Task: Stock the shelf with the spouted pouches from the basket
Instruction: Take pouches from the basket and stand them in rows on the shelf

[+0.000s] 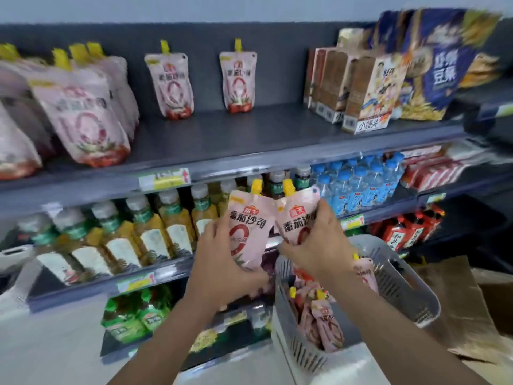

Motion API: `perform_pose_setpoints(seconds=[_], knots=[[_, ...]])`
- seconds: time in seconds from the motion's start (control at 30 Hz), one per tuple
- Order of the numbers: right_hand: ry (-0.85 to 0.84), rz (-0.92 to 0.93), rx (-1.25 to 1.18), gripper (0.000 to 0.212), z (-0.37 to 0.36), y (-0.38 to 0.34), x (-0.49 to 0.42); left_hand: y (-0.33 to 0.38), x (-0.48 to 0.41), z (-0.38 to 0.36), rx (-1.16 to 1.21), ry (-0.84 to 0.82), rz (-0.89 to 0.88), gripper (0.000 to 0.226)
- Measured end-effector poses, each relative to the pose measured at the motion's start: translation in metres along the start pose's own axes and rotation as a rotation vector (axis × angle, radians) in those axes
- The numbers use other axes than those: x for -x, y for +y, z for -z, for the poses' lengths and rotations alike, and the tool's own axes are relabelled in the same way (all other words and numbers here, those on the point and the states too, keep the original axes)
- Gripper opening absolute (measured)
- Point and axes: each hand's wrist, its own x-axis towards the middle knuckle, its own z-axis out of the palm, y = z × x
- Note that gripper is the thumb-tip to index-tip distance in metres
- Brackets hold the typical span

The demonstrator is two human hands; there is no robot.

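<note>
Stocking step in progress. The left hand (222,262) grips one pink pouch (248,232) by its lower body, spout up; the right hand (313,240) grips a second pouch (297,218) the same way, and the two pouches touch side by side above the grey basket (399,276). More pouches lie in the basket (322,318), so the task appears partly done.

The target is the top shelf (249,134). Two pouches stand upright and apart at its back (169,81) (238,79), and a crowded row of the same product (88,112) fills its left end. The bare stretch in front of and between the two standing pouches looks the natural place to set the next ones.

To do the step well, lift each pouch clear of the shelf lip, set it on its flat base with the label forward, and release only once it stands by itself; the soft bodies will probably slump if leaned.

Obstacles: the cartons (363,93) to the right bound the gap, and the leaning row on the left may topple if nudged. Tea bottles (144,232) and water bottles (361,182) on the lower shelf sit just behind the hands.
</note>
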Motion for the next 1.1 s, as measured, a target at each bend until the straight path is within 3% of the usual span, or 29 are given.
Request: perform_pose_setpoints(seconds=[0.13,0.33,0.8,1.1], knots=[[0.125,0.092,-0.208,0.11,0.025,-0.079,-0.011,-0.003,-0.007,0.062,0.034,0.166,-0.029,0.105],[0.137,0.079,-0.532,0.085,0.051,-0.151,-0.06,0.008,-0.057,0.12,0.066,0.336,-0.016,0.109],[0.184,0.175,-0.607,0.076,0.032,-0.189,-0.201,-0.023,-0.282,0.12,-0.084,0.554,0.08,0.126],[0.037,0.175,-0.542,0.081,-0.006,-0.185,-0.264,-0.08,-0.367,0.096,-0.205,0.604,0.223,0.127]])
